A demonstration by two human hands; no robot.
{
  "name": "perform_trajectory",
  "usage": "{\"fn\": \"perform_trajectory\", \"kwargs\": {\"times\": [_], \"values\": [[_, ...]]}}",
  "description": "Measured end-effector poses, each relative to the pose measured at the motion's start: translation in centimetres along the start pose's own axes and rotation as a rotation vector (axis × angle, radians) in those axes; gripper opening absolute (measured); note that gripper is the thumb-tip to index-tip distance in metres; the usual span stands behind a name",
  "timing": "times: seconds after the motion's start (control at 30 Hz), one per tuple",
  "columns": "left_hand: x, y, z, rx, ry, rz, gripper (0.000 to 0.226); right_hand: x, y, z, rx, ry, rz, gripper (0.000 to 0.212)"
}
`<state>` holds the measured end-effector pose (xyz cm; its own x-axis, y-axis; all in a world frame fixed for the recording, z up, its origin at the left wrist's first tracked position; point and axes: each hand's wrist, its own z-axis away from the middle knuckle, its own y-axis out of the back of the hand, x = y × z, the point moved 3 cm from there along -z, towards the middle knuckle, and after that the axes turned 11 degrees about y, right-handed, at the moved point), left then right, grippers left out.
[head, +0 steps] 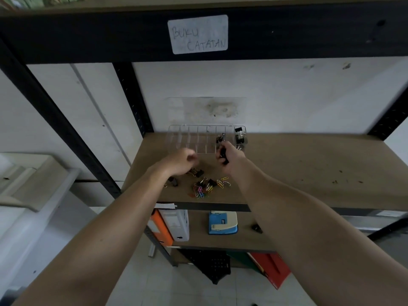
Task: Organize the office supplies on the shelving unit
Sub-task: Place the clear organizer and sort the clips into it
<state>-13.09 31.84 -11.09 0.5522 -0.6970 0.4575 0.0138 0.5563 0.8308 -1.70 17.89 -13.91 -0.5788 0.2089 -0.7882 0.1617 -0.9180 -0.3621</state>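
R hand (229,156) grips black binder clips (223,153) at the clear organizer (198,140) front-right edge, nearer its cells. L hand (180,162), curled, empty as far as visible, sits just front-left; organizer long axis runs left-right.

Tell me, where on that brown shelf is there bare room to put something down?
The shelf is bare right of the clear organizer, out to the black post. It is crowded in front: both hands, binder clips and coloured paper clips fill that patch.
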Motion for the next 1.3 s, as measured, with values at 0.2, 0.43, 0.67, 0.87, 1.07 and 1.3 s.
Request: {"fn": "perform_trajectory", "kwargs": {"times": [0.2,0.43,0.67,0.87,1.07,1.3], "values": [[-1.1,-1.7,-0.1,-0.066,-0.043,-0.197,0.049,0.2,-0.2,-0.2,0.002,-0.002,0.066,0.012],[-1.2,-1.8,-0.8,0.028,-0.076,-0.090,0.034,0.3,0.6,-0.4,0.015,0.012,0.134,0.016],[-0.9,-0.4,-0.7,0.074,-0.069,0.251,0.010,0.2,1.1,-0.2,0.029,0.014,0.259,0.018],[2.7,1.5,0.0,0.135,-0.123,0.410,0.013,0.5,0.5,0.2,-0.008,-0.030,0.219,0.022],[4.6,-0.1,-1.0,0.107,-0.149,0.176,0.030,1.0,-0.6,0.4,-0.102,-0.148,-0.062,0.045],[4.1,0.4,-0.5,0.110,-0.143,0.294,0.038,0.9,0.2,-0.1,-0.080,-0.118,-0.050,0.038]]}}
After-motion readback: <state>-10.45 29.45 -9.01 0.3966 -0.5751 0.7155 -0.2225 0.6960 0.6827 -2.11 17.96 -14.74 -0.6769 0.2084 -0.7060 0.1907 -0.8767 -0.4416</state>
